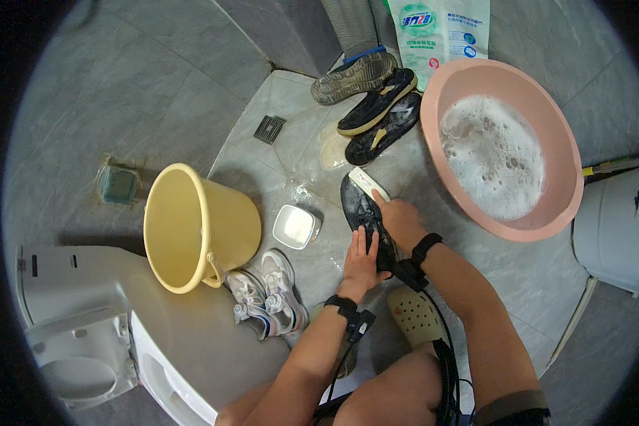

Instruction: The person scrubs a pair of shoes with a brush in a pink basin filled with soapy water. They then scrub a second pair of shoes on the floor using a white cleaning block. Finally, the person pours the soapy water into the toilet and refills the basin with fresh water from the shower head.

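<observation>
A wet black shoe (363,213) lies on the tiled floor before me, with white suds on it. My left hand (361,264) rests on the shoe with its fingers spread, pressing it against the floor. My right hand (400,219) grips a white-backed scrubbing brush (369,183), index finger along its back, against the far end of the shoe. The bristles are hidden. Just beyond lie two black slip-on shoes (377,104), one partly on the other, beside a shoe with its worn sole (353,80) showing.
A pink basin (428,114) of foamy water stands at the right, near a detergent bag (439,37). At the left are a yellow bucket (231,223), a square white container (296,227), white sneakers (279,287) and a toilet (165,367). A floor drain (270,129) lies farther off.
</observation>
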The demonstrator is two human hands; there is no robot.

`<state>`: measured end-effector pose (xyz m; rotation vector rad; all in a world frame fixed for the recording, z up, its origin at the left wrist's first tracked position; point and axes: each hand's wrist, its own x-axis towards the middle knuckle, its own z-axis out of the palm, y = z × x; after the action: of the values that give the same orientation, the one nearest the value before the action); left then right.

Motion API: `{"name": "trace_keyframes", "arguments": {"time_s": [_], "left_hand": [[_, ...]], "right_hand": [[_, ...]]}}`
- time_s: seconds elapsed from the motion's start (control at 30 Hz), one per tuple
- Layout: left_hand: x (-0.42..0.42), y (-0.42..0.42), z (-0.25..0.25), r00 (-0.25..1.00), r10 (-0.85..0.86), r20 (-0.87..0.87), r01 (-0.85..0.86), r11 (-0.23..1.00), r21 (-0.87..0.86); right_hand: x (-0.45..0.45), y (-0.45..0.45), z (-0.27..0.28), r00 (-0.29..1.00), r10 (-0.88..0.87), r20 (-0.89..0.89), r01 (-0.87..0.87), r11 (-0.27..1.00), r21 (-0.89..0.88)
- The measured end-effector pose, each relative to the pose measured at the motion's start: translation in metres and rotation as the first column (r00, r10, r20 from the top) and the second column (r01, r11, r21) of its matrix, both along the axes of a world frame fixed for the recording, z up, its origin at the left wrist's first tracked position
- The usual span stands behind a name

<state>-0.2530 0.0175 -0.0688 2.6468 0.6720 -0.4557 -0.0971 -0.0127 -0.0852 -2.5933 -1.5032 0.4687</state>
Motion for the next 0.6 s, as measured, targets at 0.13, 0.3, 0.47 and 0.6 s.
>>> {"name": "trace_keyframes", "arguments": {"time_s": [0.13,0.3,0.47,0.6], "left_hand": [[-0.013,0.008,-0.006,0.998,0.038,0.043,-0.038,0.999,0.012],[-0.017,0.009,0.003,0.997,0.065,-0.045,-0.064,0.998,0.024],[-0.006,0.001,-0.002,0.997,0.082,0.012,-0.082,0.996,0.036],[-0.001,0.002,-0.002,0.994,0.078,-0.076,-0.070,0.992,0.103]], "right_hand": [[-0.030,-0.034,0.005,0.975,0.210,-0.070,-0.208,0.978,0.029],[-0.045,-0.071,0.065,0.940,0.193,-0.282,-0.244,0.957,-0.159],[-0.026,-0.018,0.026,0.969,0.238,-0.060,-0.240,0.970,-0.030],[-0.018,0.032,0.010,0.975,0.214,0.065,-0.212,0.976,-0.047]]}}
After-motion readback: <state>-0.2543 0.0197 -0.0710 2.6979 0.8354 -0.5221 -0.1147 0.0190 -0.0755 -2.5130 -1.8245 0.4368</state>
